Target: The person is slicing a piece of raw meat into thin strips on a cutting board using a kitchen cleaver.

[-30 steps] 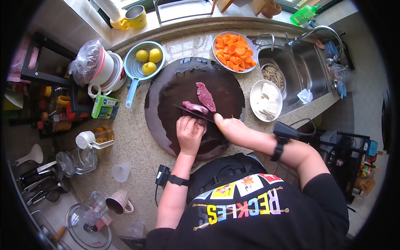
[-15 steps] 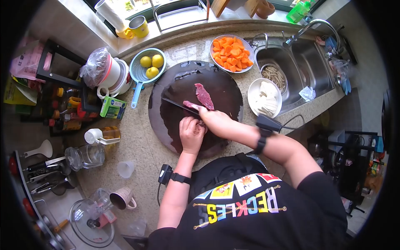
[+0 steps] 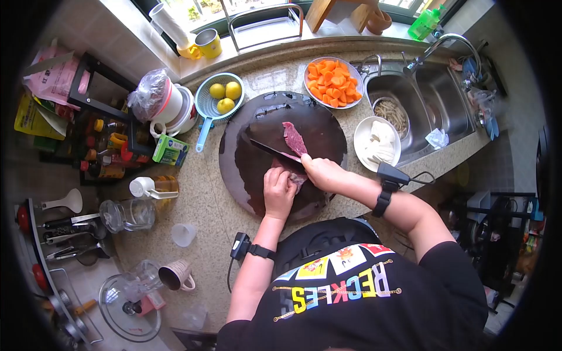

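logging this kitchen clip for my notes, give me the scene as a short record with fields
left hand: pressing down on meat piece
right hand: gripping knife, blade laid across the meat piece
surface: dark round cutting board
also on board: loose meat slice, beyond the blade
nearby: plate of carrots, bowl of white food, colander of lemons, sink
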{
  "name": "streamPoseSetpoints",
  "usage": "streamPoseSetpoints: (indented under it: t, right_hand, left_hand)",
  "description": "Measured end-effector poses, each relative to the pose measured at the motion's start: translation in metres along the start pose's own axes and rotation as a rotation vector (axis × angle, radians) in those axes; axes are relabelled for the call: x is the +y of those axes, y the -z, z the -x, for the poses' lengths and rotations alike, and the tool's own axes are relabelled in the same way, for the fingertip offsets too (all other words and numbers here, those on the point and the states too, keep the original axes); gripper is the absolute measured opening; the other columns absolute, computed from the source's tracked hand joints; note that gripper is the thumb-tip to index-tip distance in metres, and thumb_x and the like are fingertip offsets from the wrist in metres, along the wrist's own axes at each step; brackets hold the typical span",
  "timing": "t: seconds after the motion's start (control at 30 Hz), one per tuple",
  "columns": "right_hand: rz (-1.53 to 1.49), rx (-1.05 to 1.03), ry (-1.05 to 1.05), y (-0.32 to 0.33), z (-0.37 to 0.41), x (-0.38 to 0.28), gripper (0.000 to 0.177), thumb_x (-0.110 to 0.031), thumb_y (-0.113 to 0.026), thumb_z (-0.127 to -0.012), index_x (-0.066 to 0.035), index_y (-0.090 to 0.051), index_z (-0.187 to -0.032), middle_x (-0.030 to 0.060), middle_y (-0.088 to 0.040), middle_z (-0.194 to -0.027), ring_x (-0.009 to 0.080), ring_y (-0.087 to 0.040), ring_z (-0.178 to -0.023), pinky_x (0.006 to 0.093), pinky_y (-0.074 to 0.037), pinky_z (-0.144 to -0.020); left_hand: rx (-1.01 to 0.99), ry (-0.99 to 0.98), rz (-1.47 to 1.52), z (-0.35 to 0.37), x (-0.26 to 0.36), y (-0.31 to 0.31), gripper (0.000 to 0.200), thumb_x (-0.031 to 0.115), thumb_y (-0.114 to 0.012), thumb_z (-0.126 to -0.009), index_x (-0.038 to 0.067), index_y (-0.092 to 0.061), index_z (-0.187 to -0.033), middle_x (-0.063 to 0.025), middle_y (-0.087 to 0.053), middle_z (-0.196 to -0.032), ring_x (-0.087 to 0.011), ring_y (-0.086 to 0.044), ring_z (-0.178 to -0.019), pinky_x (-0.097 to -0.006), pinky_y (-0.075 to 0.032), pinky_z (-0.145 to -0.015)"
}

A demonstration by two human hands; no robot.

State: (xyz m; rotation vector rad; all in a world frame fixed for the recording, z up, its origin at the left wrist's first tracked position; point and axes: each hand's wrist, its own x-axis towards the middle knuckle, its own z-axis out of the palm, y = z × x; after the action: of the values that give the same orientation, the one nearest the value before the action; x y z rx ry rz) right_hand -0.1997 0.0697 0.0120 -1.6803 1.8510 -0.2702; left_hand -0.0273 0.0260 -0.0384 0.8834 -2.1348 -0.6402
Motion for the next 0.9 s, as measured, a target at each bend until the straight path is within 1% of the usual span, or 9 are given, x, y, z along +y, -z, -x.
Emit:
streamPoseSetpoints:
  t: [0.13, 0.17, 0.27, 0.37, 0.5, 0.6, 0.73, 0.83, 0.9]
  right_hand:
    - [-0.103, 0.143, 0.053, 0.009, -0.016, 0.017, 0.021, -0.012, -0.051, -0.089, 0.001, -0.037, -0.098, 0.0287, -0.061, -0.077, 0.0485, -0.06, -0.078, 0.0548, -0.048, -0.065]
    - [-0.103, 0.14, 0.052, 0.011, -0.017, 0.019, 0.021, -0.012, -0.051, -0.089, 0.001, -0.037, -0.098, 0.0287, -0.061, -0.077, 0.0485, -0.06, -0.078, 0.0548, -0.048, -0.065]
    - [-0.119, 0.291, 0.011, 0.015, -0.014, 0.02, 0.023, -0.007, -0.053, -0.088, -0.001, -0.033, -0.097, 0.0279, -0.058, -0.068, 0.0487, -0.058, -0.074, 0.0552, -0.045, -0.059]
    - [-0.112, 0.198, 0.002, 0.026, 0.018, 0.01, 0.017, -0.007, -0.048, -0.089, 0.0, -0.035, -0.097, 0.0293, -0.059, -0.07, 0.0494, -0.059, -0.073, 0.0566, -0.047, -0.062]
    - [-0.047, 0.02, -0.066, 0.013, 0.07, 0.008, 0.021, -0.002, -0.048, -0.084, 0.0, -0.033, -0.098, 0.0281, -0.06, -0.071, 0.0482, -0.06, -0.072, 0.0555, -0.047, -0.06]
    - [0.005, -0.029, -0.089, -0.004, 0.09, 0.013, 0.022, 0.0, -0.047, -0.081, 0.001, -0.034, -0.099, 0.0266, -0.061, -0.072, 0.0467, -0.062, -0.073, 0.0537, -0.049, -0.061]
    - [0.066, -0.013, -0.101, -0.009, 0.083, 0.002, 0.02, 0.001, -0.046, -0.081, 0.002, -0.037, -0.099, 0.0237, -0.063, -0.072, 0.0428, -0.064, -0.072, 0.0505, -0.051, -0.06]
    - [0.032, -0.001, -0.102, -0.01, 0.04, -0.011, 0.02, -0.002, -0.049, -0.082, 0.002, -0.038, -0.099, 0.0237, -0.064, -0.073, 0.0414, -0.066, -0.073, 0.0493, -0.052, -0.06]
    - [0.008, 0.081, -0.057, -0.021, 0.002, -0.014, 0.022, -0.002, -0.052, -0.081, 0.002, -0.039, -0.098, 0.0248, -0.064, -0.075, 0.0411, -0.066, -0.075, 0.0489, -0.053, -0.061]
  left_hand:
    - [0.031, -0.012, -0.012, -0.001, 0.001, 0.0, 0.024, -0.001, -0.062, -0.065, 0.0, -0.06, -0.088, -0.0146, -0.056, -0.098, -0.0351, -0.053, -0.099, -0.0438, -0.044, -0.088]
    - [0.03, -0.009, -0.011, -0.001, 0.001, 0.0, 0.024, -0.001, -0.062, -0.065, 0.0, -0.06, -0.088, -0.0146, -0.056, -0.098, -0.0351, -0.053, -0.099, -0.0438, -0.044, -0.088]
    - [0.0, -0.002, -0.007, -0.004, 0.002, 0.001, 0.023, -0.001, -0.062, -0.065, 0.0, -0.06, -0.088, -0.0144, -0.056, -0.097, -0.0349, -0.053, -0.099, -0.0435, -0.044, -0.088]
    - [-0.007, 0.004, -0.007, -0.004, 0.002, 0.0, 0.023, -0.001, -0.063, -0.066, 0.0, -0.059, -0.089, -0.0142, -0.055, -0.097, -0.0348, -0.053, -0.099, -0.0433, -0.044, -0.089]
    - [0.008, -0.011, -0.025, -0.003, 0.0, -0.002, 0.024, -0.001, -0.063, -0.067, 0.0, -0.059, -0.09, -0.0141, -0.055, -0.098, -0.0348, -0.053, -0.1, -0.0436, -0.043, -0.089]
    - [-0.001, -0.01, -0.026, -0.001, -0.001, -0.002, 0.024, -0.002, -0.063, -0.066, 0.001, -0.059, -0.09, -0.014, -0.055, -0.1, -0.0349, -0.053, -0.1, -0.0437, -0.043, -0.089]
    - [-0.017, -0.026, -0.026, 0.0, -0.003, -0.002, 0.024, -0.001, -0.063, -0.065, 0.002, -0.06, -0.089, -0.0135, -0.057, -0.101, -0.0339, -0.054, -0.101, -0.0428, -0.044, -0.09]
    - [-0.019, -0.027, -0.03, -0.001, -0.002, -0.004, 0.025, -0.001, -0.063, -0.065, 0.002, -0.06, -0.089, -0.0129, -0.058, -0.1, -0.0335, -0.054, -0.1, -0.0426, -0.045, -0.089]
    - [-0.021, -0.031, -0.03, -0.003, 0.0, -0.004, 0.025, -0.001, -0.063, -0.064, 0.002, -0.061, -0.089, -0.0125, -0.059, -0.098, -0.0334, -0.055, -0.099, -0.0422, -0.045, -0.089]
